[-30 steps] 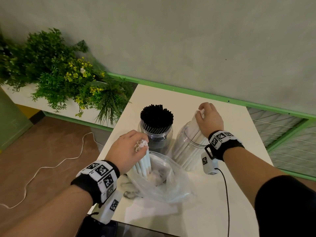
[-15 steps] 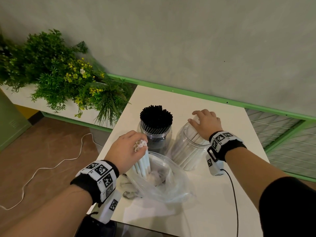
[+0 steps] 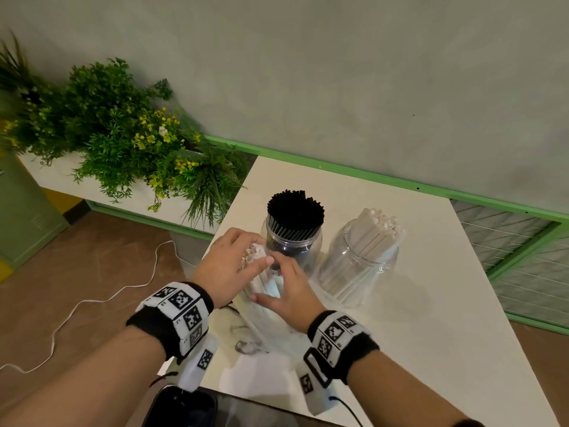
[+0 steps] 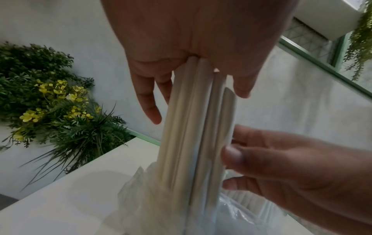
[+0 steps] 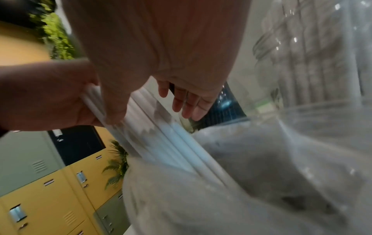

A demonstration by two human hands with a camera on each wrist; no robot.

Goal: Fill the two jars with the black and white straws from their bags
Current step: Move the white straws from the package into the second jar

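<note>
My left hand (image 3: 234, 263) grips the top of a bundle of white straws (image 3: 264, 282) that stands upright in a clear plastic bag (image 3: 274, 331) on the white table (image 3: 431, 318). In the left wrist view the straws (image 4: 193, 127) hang from my left palm into the bag (image 4: 157, 198). My right hand (image 3: 286, 291) touches the bundle's right side lower down, fingers fairly straight, thumb against the straws (image 5: 161, 138). Behind stand a jar of black straws (image 3: 294, 229) and a clear jar (image 3: 360, 266) partly filled with leaning white straws (image 3: 378, 229).
A planter of green and yellow foliage (image 3: 123, 140) stands left of the table. A white cable (image 3: 92, 300) lies on the brown floor. A dark object (image 3: 181, 408) sits at the table's near edge. Green-framed mesh (image 3: 523, 241) lies to the right.
My right hand left the mouth of the white-straw jar and came across to the bundle in the bag. My left hand has lifted the bundle slightly and still holds it.
</note>
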